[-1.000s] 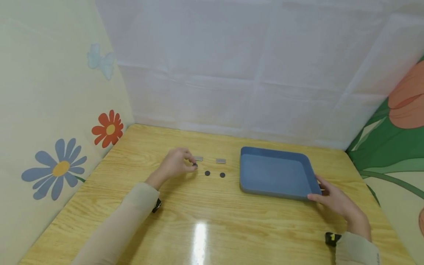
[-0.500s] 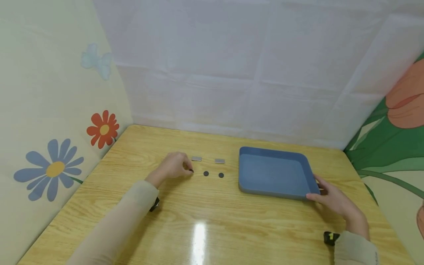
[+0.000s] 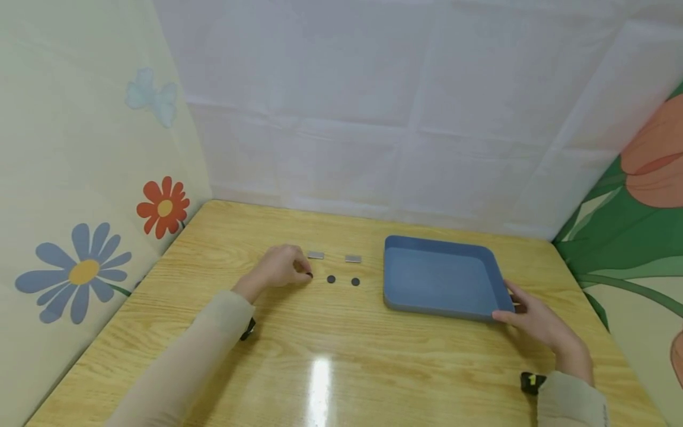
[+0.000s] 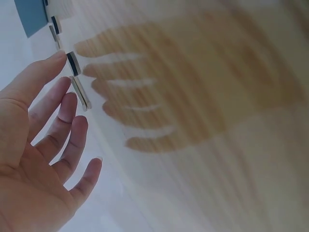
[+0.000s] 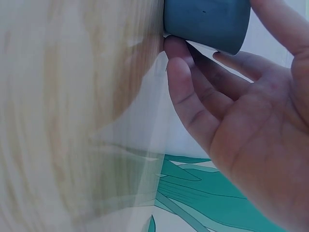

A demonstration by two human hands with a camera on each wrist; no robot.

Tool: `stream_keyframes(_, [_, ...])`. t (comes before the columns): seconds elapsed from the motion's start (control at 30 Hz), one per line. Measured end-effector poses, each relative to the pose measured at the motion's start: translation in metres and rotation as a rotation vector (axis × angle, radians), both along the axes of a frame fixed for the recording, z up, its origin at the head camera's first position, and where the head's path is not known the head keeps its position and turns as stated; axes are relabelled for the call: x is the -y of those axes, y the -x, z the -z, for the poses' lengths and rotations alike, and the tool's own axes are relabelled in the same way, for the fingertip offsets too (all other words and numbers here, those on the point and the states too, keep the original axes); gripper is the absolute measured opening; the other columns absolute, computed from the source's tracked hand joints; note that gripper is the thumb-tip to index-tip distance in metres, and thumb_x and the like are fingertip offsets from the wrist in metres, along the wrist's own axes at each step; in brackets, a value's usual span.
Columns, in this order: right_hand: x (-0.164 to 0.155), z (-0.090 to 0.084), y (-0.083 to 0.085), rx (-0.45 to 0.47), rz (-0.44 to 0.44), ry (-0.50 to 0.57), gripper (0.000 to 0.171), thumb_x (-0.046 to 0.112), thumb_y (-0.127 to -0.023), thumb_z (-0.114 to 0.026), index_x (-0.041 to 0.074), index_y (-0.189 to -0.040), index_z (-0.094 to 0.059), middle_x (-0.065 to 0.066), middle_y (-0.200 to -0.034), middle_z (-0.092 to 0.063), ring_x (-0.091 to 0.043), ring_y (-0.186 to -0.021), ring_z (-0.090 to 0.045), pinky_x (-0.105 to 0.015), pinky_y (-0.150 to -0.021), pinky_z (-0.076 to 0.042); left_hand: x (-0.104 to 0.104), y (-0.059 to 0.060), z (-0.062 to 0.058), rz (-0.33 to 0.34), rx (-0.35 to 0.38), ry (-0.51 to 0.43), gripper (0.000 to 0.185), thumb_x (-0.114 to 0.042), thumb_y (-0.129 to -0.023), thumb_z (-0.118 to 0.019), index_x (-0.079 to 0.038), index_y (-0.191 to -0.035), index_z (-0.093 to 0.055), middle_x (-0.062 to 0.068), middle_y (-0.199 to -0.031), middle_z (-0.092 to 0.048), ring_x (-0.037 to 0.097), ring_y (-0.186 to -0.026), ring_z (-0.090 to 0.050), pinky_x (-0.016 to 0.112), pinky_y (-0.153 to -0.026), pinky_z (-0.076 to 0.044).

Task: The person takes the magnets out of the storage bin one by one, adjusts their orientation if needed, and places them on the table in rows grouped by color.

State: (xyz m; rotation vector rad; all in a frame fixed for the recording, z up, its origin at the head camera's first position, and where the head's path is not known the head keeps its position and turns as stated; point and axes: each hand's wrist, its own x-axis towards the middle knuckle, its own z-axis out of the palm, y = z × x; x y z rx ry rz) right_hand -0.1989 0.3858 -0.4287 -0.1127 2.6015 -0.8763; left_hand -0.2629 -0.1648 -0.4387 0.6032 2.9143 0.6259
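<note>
- Fingertips (image 3: 306, 271) of my left hand (image 3: 277, 268) sit curled over a small black disc (image 3: 309, 275) at their tips; in the left wrist view the fingers (image 4: 58, 128) look straight and a little spread, with the index tip touching a dark-edged disc (image 4: 72, 60), so I read the hand as relaxed and touching rather than pinching.
- Just beyond those fingertips, toward my right, I see two more black discs (image 3: 331, 279) (image 3: 355, 281) lying in a row, apart from each other.
- Past the fingertips, toward the back wall, two small grey rectangular plates (image 3: 315, 255) (image 3: 353, 258) lie flat, side by side with a gap between them.
- My right hand (image 3: 536, 320) rests at the near right corner of the blue tray (image 3: 496, 279); in the right wrist view its fingers (image 5: 188, 92) are straight and lie against the tray's corner, the thumb over the rim.
- Under both hands I have a glossy wooden table (image 3: 331, 356) with a bright glare patch between my forearms.
- White sheeting hangs behind, a pale panel with painted flowers (image 3: 162, 207) stands beyond my left hand, and a green and orange floral panel (image 3: 635, 237) beyond my right.
- The tray's floor shows only bare blue, with nothing lying in it.
</note>
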Motion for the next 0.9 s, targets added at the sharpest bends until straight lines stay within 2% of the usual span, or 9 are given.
stream_keyframes(0.17, [0.0, 0.001, 0.0, -0.009, -0.001, 0.002, 0.098, 0.047, -0.102, -0.062, 0.003, -0.165, -0.002, -0.046, -0.156, -0.027, -0.063, -0.137, -0.041, -0.066, -0.101, -0.048, 0.003, -0.001, -0.001, -0.006, 0.004, -0.02, 0.022, -0.029, -0.086, -0.085, -0.015, -0.103, -0.081, 0.0, -0.104, -0.073, 0.015, -0.089, -0.063, 0.037, -0.082, -0.053])
stream_keyframes(0.37, [0.0, 0.0, 0.001, -0.002, -0.002, 0.001, 0.099, 0.048, -0.102, -0.062, 0.003, -0.165, -0.001, -0.046, -0.156, -0.026, -0.063, -0.137, -0.04, -0.066, -0.101, -0.048, 0.005, -0.001, 0.0, -0.021, 0.004, -0.031, 0.026, -0.03, -0.086, -0.085, -0.015, -0.106, -0.08, 0.0, -0.105, -0.073, 0.015, -0.089, -0.062, 0.036, -0.081, -0.051])
stream_keyframes(0.67, [0.0, 0.001, -0.001, -0.013, 0.001, -0.001, 0.1, 0.047, -0.101, -0.063, 0.002, -0.165, -0.002, -0.046, -0.155, -0.028, -0.062, -0.136, -0.042, -0.065, -0.1, -0.049, 0.007, -0.003, -0.002, -0.093, 0.026, -0.107, 0.031, -0.031, -0.093, -0.077, -0.013, -0.118, -0.077, 0.006, -0.117, -0.073, 0.028, -0.11, -0.067, 0.048, -0.094, -0.056])
stream_keyframes(0.9, [-0.001, 0.001, 0.0, -0.016, -0.002, 0.001, 0.099, 0.047, -0.101, -0.063, 0.002, -0.165, -0.002, -0.046, -0.155, -0.028, -0.062, -0.136, -0.043, -0.065, -0.1, -0.049, 0.012, -0.008, -0.004, -0.15, 0.047, -0.177, 0.039, -0.032, -0.096, -0.073, -0.009, -0.128, -0.071, 0.016, -0.136, -0.067, 0.039, -0.127, -0.062, 0.059, -0.108, -0.049])
